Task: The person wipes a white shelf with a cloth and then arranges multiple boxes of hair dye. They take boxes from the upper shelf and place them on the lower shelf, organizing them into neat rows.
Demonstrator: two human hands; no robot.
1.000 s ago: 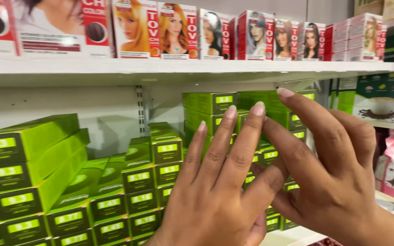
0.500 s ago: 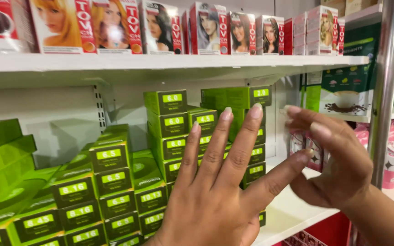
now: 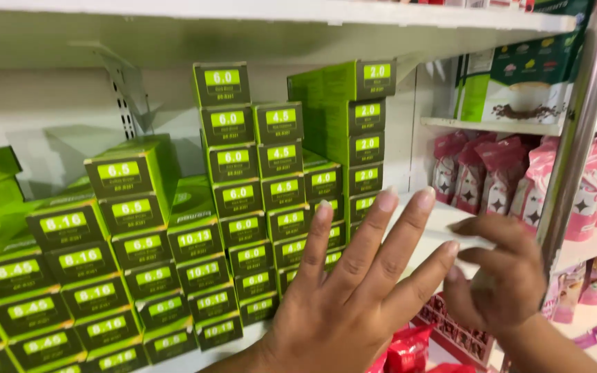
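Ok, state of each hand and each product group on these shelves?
Left hand: open, fingers spread, by the stacks.
Right hand: fingers loosely curled, holding nothing.
Green boxes: closed, stacked in columns.
Pink pouches: sealed, upright in a row.

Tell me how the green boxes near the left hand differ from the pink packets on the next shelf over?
The green boxes are stiff, square-edged cartons stacked in tidy columns; the pink packets are soft pouches standing upright side by side. The boxes show small label ends facing out, while the packets show wide fronts with dark star shapes. The left hand is spread in front of the boxes; the packets lie beyond the right hand. Both sit on white shelves.
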